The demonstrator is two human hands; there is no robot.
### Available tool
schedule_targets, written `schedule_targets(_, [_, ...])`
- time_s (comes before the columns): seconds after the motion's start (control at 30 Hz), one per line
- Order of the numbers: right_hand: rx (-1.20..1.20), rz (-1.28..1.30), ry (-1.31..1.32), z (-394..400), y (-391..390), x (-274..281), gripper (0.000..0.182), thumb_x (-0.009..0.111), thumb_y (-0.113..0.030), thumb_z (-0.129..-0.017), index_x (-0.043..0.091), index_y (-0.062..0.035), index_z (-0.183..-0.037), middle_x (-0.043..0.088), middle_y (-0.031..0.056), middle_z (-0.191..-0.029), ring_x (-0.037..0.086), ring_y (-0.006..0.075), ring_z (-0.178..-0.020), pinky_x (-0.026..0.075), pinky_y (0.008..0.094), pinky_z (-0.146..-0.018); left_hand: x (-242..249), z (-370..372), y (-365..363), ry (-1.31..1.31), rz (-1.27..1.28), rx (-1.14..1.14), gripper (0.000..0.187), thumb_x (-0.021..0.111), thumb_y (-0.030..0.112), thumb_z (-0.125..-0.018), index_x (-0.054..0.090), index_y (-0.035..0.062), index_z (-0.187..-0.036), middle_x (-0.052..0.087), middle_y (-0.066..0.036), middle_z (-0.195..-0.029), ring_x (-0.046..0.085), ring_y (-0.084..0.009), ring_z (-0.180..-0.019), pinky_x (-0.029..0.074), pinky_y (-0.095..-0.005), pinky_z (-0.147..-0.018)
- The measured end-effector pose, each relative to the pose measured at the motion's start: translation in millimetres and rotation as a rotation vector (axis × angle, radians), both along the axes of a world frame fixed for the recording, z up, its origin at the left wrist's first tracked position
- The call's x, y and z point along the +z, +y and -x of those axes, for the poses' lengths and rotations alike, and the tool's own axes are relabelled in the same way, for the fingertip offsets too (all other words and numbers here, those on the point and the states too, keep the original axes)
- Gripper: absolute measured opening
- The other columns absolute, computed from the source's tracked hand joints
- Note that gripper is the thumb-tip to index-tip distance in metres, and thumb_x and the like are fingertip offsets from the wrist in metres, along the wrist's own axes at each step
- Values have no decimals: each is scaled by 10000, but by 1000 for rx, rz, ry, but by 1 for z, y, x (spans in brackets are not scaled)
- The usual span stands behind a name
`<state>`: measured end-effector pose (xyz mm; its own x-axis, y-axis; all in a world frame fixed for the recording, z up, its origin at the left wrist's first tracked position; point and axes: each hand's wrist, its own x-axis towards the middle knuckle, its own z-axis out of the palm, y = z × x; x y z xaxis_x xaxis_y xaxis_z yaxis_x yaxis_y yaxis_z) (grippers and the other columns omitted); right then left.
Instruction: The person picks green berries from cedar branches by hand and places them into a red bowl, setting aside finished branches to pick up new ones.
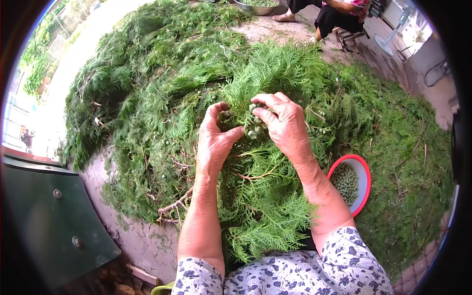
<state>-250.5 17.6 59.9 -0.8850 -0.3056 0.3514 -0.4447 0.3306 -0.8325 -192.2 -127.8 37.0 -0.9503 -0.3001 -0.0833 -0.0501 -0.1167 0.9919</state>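
Observation:
My left hand (216, 135) is curled round the side of a leafy evergreen branch (241, 96), its fingertips partly hidden by the foliage. The thumb points toward a cluster of small, pale green cones (253, 133) on the branch. From the other side, my right hand (284, 123) pinches green cones between thumb and fingers, close to the left hand. More flat, feathery sprays (268, 216) lie over my lap below both hands. Beside my right forearm, a white bowl with a red rim (368, 184) holds many picked green cones (345, 183).
Heaped cut branches (147, 98) cover the ground ahead and on both sides. A dark green panel with bolts (59, 216) stands at lower left. Beyond the pile, another person (339, 17) sits near a metal basin (256, 7) and a standing fan (393, 34).

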Motion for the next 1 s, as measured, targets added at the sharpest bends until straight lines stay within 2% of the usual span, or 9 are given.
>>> schedule_targets(0.27, [19, -237, 42, -4, -2, 1, 194, 666, -91, -743, 525, -54, -872, 580, 111, -826, 596, 292, -731, 480, 372, -637, 2, 0, 3, -2, 211, 1, 611, 719, -38, -655, 445, 49, -1195, 597, -57, -873, 546, -110, -753, 479, -245, -666])
schedule_targets(0.37, [44, -115, 149, -3, -4, -6, 171, 655, -55, -743, 565, -49, -888, 595, 112, -824, 597, 281, -703, 475, 362, -605, 4, 0, 0, -6, 241, -1, 618, 727, -27, -653, 443, 48, -1197, 595, -63, -873, 545, -114, -754, 480, -249, -672])
schedule_targets(0.47, [68, 62, 140, 2, -3, -4, 143, 653, -38, -760, 603, -41, -894, 607, 69, -751, 582, 189, -605, 453, 305, -526, 12, -2, 0, 30, 160, -9, 629, 744, -6, -652, 442, 40, -1202, 586, -82, -928, 546, -131, -805, 477, -250, -699])
schedule_targets(0.53, [110, 321, -539, 2, 0, 5, 103, 648, -42, -789, 626, -31, -889, 588, 25, -674, 527, 87, -532, 404, 235, -461, 12, -2, -1, 9, 76, 14, 647, 756, 4, -648, 440, 30, -1212, 579, -99, -974, 550, -148, -848, 475, -256, -724])
schedule_targets(0.57, [129, 472, -624, 2, 0, 1, 84, 638, -61, -815, 620, -16, -884, 552, -11, -642, 468, 31, -508, 364, 192, -439, 7, -1, -3, 47, 153, 30, 640, 762, 19, -645, 452, 22, -1205, 580, -110, -1002, 555, -160, -868, 476, -274, -752])
schedule_targets(0.73, [192, 671, -741, 3, 7, 10, 113, 641, -83, -813, 628, -24, -907, 558, -13, -651, 478, 26, -531, 359, 167, -455, 2, 0, -13, 16, 207, 35, 657, 762, 43, -656, 447, -4, -1232, 545, -137, -1110, 505, -212, -1013, 438, -312, -860])
schedule_targets(0.8, [141, 443, -585, 1, 7, 15, 122, 644, -74, -799, 643, -28, -912, 569, -10, -689, 526, 62, -580, 414, 186, -520, 6, -1, -13, 13, 89, 61, 578, 735, 32, -662, 485, 17, -1183, 586, -117, -1024, 554, -177, -894, 468, -307, -792])
schedule_targets(0.93, [194, -36, -70, 1, 9, 9, 225, 687, -22, -699, 659, -46, -920, 585, 64, -797, 574, 148, -711, 462, 265, -657, 18, -2, -16, -89, -7, 37, 587, 740, 85, -667, 489, 13, -1193, 586, -122, -1031, 550, -178, -911, 459, -303, -824])
schedule_targets(1.0, [181, -79, -52, -3, 6, 12, 304, 712, -11, -646, 648, -61, -939, 580, 106, -818, 591, 202, -741, 467, 288, -662, 14, -3, -18, -56, -49, 20, 599, 746, 104, -664, 487, 6, -1195, 582, -131, -1052, 546, -191, -941, 446, -309, -851])
